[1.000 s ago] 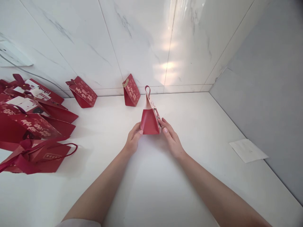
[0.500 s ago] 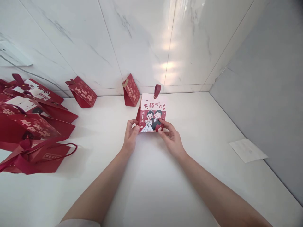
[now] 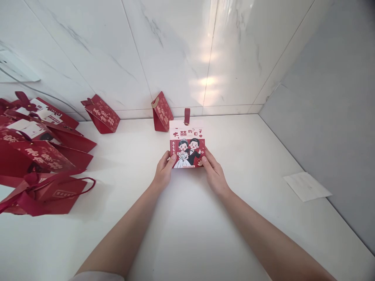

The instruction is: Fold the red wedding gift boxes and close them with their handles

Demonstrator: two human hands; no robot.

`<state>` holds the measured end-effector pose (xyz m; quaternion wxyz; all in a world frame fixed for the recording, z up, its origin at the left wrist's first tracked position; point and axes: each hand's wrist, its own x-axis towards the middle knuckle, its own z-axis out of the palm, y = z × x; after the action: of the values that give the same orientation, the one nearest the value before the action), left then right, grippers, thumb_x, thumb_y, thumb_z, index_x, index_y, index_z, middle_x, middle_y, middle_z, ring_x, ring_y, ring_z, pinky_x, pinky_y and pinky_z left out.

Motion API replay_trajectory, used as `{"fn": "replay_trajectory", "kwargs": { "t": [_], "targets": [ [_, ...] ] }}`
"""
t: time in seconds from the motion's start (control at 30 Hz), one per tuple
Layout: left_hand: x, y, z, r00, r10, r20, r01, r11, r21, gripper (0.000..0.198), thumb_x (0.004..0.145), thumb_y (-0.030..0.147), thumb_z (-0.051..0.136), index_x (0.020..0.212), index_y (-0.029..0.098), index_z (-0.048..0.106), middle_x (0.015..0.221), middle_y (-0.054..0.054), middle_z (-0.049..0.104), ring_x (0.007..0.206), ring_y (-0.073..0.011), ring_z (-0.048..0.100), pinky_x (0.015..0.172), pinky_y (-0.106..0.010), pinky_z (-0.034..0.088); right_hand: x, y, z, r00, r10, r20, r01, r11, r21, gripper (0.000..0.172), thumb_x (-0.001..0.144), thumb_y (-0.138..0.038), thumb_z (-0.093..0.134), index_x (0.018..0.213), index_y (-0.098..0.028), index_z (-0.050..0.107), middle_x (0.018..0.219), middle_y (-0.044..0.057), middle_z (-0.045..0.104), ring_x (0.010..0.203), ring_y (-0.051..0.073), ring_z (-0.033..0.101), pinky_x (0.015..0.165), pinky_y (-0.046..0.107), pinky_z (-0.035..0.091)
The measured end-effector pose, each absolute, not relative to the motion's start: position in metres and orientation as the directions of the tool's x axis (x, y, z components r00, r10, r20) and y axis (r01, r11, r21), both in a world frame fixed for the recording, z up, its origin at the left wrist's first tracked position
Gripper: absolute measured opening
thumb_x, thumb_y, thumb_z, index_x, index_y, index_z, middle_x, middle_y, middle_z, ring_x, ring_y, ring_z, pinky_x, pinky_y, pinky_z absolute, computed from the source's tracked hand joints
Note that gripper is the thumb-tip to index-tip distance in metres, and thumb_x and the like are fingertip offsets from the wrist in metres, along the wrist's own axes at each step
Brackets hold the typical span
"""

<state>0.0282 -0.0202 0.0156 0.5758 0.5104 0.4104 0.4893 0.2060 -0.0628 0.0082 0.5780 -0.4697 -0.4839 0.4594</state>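
A red and white gift box (image 3: 188, 150) faces me, printed with a cartoon bride and groom and Chinese characters; a dark red strap loop rises from its top. My left hand (image 3: 165, 168) grips its lower left edge, thumb on the front. On the lower right edge my right hand (image 3: 214, 171) holds it the same way, fingers behind the box. Just behind it, against the wall, stands a red tent-shaped gift box (image 3: 163, 113) with gold lettering. Another such red box (image 3: 102, 114) stands farther left.
Several red gift boxes (image 3: 55, 156) crowd the left side, and a red box with a ribbon and cord handle (image 3: 58, 195) lies in front of them. A white paper packet (image 3: 307, 186) rests on the right of the white table (image 3: 187, 234). A tiled wall (image 3: 175, 58) closes the back.
The held box has turned to face me squarely and come slightly nearer; its left side panel no longer shows. My right hand's fingers have slipped behind its edge.
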Motion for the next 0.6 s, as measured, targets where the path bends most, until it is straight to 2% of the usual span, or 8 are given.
{"fn": "replay_trajectory", "kwargs": {
  "t": [0.13,0.37,0.47,0.6],
  "targets": [
    [0.0302,-0.0207,0.0154,0.171,0.985,0.001,-0.174,0.029,0.984,0.047,0.084,0.055,0.058,0.114,0.019,0.059,0.118,-0.01,0.066,0.105,-0.0258,0.064,0.088,-0.037,0.053,0.2068,-0.0634,0.0111,0.086,0.988,0.128,-0.046,0.132,-0.99,0.047,0.095,-0.053,0.043,0.137,-0.034,0.05,0.149,-0.005,0.042,0.141,0.024,0.034,0.118,0.048,0.029],
    [0.0255,-0.0182,0.0095,0.175,0.984,0.032,-0.044,-0.025,0.999,0.044,0.085,0.057,0.055,0.107,0.019,0.064,0.11,-0.009,0.067,0.102,-0.025,0.063,0.087,-0.037,0.051,0.2087,-0.0599,0.0061,0.107,0.987,0.123,-0.069,0.131,-0.989,0.046,0.094,-0.053,0.046,0.134,-0.033,0.053,0.146,-0.003,0.047,0.137,0.024,0.041,0.113,0.045,0.037],
    [0.0253,-0.0183,0.0094,0.165,0.986,0.034,-0.024,-0.03,0.999,0.044,0.085,0.056,0.056,0.107,0.019,0.064,0.11,-0.009,0.067,0.101,-0.0248,0.062,0.086,-0.036,0.05,0.2111,-0.0579,0.0058,0.124,0.986,0.11,-0.137,0.127,-0.982,0.039,0.091,-0.052,0.053,0.122,-0.031,0.061,0.141,0.0,0.053,0.132,0.027,0.047,0.11,0.046,0.04],
    [0.0268,-0.0185,0.0111,0.173,0.984,0.028,-0.086,-0.013,0.996,0.044,0.085,0.057,0.055,0.104,0.018,0.063,0.11,-0.009,0.068,0.097,-0.0248,0.063,0.083,-0.036,0.051,0.2137,-0.0567,0.0101,0.133,0.987,0.087,-0.192,0.112,-0.975,0.035,0.087,-0.051,0.059,0.112,-0.028,0.067,0.137,0.002,0.057,0.125,0.029,0.054,0.106,0.047,0.044]
  ]
}}
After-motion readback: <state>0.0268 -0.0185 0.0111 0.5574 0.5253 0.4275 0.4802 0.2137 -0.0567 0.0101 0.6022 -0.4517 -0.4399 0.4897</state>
